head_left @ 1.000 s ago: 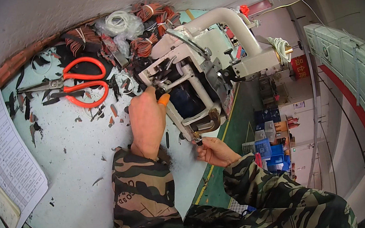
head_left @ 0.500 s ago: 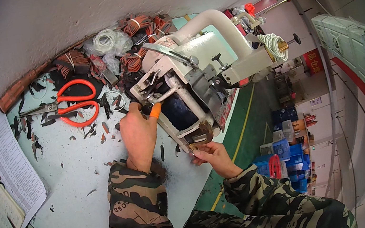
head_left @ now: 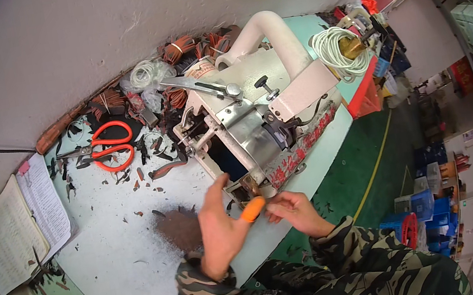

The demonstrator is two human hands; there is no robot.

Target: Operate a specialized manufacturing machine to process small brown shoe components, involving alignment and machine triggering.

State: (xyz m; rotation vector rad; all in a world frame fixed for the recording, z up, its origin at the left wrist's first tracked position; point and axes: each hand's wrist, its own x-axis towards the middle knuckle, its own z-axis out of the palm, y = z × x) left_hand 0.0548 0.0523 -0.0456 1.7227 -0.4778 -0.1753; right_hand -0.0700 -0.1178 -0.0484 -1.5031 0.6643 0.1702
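1. Where the two hands meet, at the lower middle of the frame just below the cream-coloured machine [head_left: 258, 125], the left hand [head_left: 220, 231] is open, with its fingers up, and it wears an orange finger cot [head_left: 252, 210] on the thumb.
2. The right hand [head_left: 295, 211] has its fingers curled and pinched against the tip of that cot; whether a small piece is between them, I cannot tell.
3. To do this well, I think the pinch must stay light and near the machine's front opening, with both wrists low over the white table [head_left: 117, 255].
4. A blue crate [head_left: 422, 204] stands on the green floor at the lower right; its contents are too small to tell.
5. Orange scissors [head_left: 107, 154] lie at the upper left, and an open notebook [head_left: 18, 221] lies at the left edge.
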